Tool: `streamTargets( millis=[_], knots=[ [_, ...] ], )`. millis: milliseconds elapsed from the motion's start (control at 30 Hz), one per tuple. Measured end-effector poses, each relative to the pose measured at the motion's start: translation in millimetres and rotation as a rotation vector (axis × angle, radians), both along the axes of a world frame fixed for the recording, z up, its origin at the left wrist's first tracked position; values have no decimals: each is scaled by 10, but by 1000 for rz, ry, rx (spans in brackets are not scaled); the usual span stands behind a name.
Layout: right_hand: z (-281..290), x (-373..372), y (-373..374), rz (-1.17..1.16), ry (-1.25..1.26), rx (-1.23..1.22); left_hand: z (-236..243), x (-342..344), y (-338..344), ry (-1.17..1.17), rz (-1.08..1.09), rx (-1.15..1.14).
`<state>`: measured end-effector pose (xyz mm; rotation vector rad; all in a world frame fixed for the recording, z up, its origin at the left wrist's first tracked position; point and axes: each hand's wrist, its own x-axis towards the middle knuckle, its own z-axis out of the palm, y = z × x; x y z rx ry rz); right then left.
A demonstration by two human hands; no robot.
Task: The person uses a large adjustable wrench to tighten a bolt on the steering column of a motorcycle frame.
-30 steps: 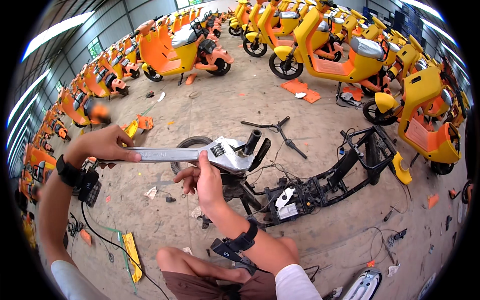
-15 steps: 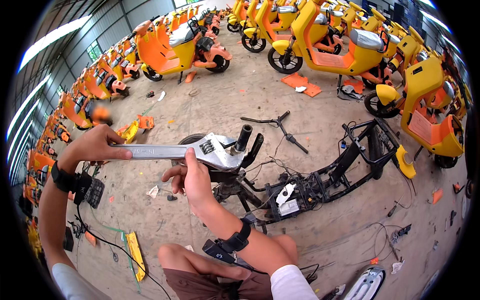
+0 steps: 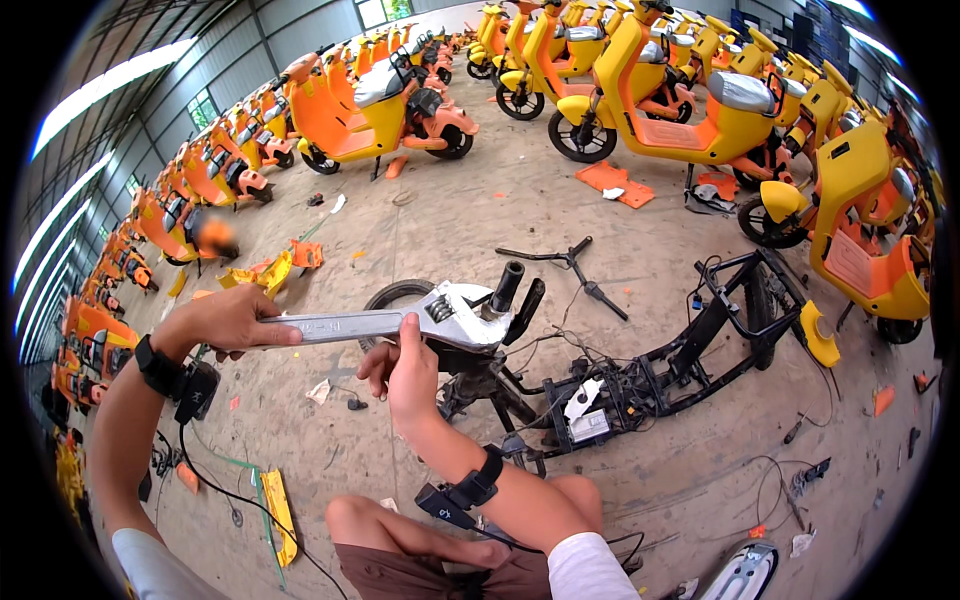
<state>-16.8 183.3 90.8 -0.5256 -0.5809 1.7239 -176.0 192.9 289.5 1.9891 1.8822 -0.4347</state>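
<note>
A large silver adjustable wrench [image 3: 352, 326] lies level, its jaws around the lower part of an upright black steering tube [image 3: 508, 287]. My left hand [image 3: 228, 318] is closed around the handle's far-left end. Close to the wrench head, my right hand [image 3: 408, 372] has its thumb pressed on the handle, with the other fingers half curled below; part of its grip is hidden. The tube belongs to a stripped black scooter frame [image 3: 650, 375], which lies on the floor in front of me with loose wires and a silver box. Its front wheel [image 3: 400, 294] shows partly behind the wrench.
Black handlebars [image 3: 572, 262] lie beyond the frame. A yellow panel [image 3: 820, 335] stands at its right end, and another yellow strip [image 3: 279, 515] lies at my left. Cables and orange scraps litter the concrete floor [image 3: 440, 210]. Rows of yellow-orange scooters [image 3: 660, 110] stand behind.
My left hand and the wrench's handle end have swung slightly toward me and to the right. The jaws stay at the tube, with my right hand beside them. The whole view has shifted a little.
</note>
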Motion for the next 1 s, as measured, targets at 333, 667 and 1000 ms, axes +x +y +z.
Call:
streamTargets(
  millis=[333, 667, 1000],
  knots=[
    [63, 3, -304, -263, 2, -66, 70, 620, -766, -63, 223, -279],
    [4, 21, -279, -204, -72, -38, -57, 378, -595, -125, 231, -300],
    [-74, 88, -425, -380, -138, -115, -369, 477, -1047, -572, 250, -407]
  ],
)
